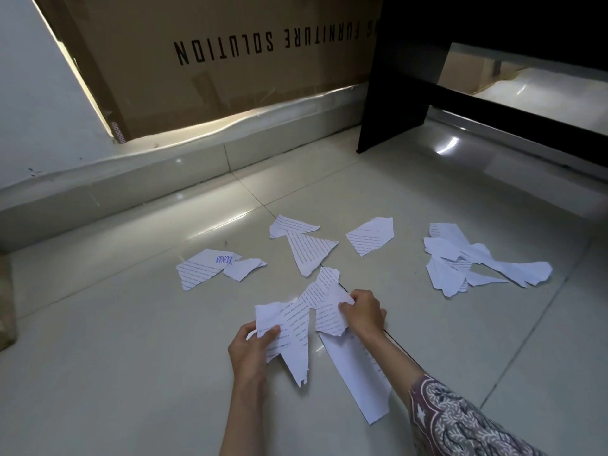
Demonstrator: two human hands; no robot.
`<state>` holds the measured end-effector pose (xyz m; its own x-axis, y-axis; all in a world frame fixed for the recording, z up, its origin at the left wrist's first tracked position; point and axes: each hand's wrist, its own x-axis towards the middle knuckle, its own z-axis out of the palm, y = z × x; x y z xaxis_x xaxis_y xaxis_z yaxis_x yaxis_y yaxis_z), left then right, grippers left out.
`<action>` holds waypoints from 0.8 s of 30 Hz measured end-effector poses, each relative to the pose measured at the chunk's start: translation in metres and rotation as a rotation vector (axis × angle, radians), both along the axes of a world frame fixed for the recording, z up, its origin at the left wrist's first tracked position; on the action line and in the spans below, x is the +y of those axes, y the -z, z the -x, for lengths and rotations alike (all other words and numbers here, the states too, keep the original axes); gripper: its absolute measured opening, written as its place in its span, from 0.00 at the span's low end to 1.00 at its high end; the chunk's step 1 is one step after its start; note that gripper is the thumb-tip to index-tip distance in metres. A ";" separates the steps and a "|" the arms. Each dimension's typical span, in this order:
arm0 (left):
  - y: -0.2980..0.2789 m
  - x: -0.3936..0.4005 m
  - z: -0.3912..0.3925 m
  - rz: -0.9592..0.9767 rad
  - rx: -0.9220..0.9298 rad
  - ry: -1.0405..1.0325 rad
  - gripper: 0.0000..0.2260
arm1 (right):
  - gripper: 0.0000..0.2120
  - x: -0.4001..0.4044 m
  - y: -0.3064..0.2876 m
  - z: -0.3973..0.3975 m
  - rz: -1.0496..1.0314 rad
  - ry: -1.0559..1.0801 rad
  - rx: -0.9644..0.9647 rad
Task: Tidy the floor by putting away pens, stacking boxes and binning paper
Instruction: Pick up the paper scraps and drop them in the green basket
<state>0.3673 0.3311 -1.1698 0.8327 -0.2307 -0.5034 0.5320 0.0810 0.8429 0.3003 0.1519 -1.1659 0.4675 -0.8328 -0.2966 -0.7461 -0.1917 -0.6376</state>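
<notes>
Head view is showing the left hand [251, 343] pinching a torn sheet [289, 327] and the right hand [363, 312] gripping a second scrap [329, 315], both low over the floor [131, 340]. Gathering is likely going best by stacking scraps into one hand (freeing the other). I am counting about six loose pieces and one cluster toward the floor's far right; no pens or bin showing.

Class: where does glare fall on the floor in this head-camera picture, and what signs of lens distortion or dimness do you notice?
Head view: bright glare patches on the glossy pale floor tiles beside the black table leg; wide-angle lens bows the brown cardboard box and skirting; light is dim overall, yet the torn white printed paper scraps stay sharp.
</notes>
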 end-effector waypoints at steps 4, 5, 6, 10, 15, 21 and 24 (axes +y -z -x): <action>-0.002 0.004 -0.002 -0.002 -0.013 0.008 0.06 | 0.10 -0.001 -0.007 0.008 0.100 0.020 -0.100; -0.004 0.003 -0.002 0.003 -0.017 0.012 0.06 | 0.09 -0.003 -0.008 0.012 0.143 0.013 -0.125; -0.005 0.001 -0.001 0.011 -0.022 0.018 0.05 | 0.09 -0.007 -0.010 0.017 0.171 0.017 -0.164; -0.017 -0.014 0.006 0.054 -0.040 0.055 0.04 | 0.16 -0.022 -0.022 0.046 0.143 0.088 -0.415; -0.033 -0.040 0.024 0.066 -0.078 0.127 0.04 | 0.15 -0.038 -0.040 0.079 0.028 -0.100 -0.341; -0.051 -0.069 0.050 0.071 -0.137 0.228 0.03 | 0.12 -0.052 -0.063 0.123 -0.086 0.065 -0.452; -0.062 -0.082 0.062 0.080 -0.170 0.295 0.03 | 0.09 -0.062 -0.076 0.149 -0.191 0.198 -0.577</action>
<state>0.3050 0.2493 -1.1079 0.7944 -0.5074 -0.3340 0.3951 0.0140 0.9185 0.1509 0.0902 -1.0898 0.4387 -0.8771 -0.1955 -0.2825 0.0719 -0.9566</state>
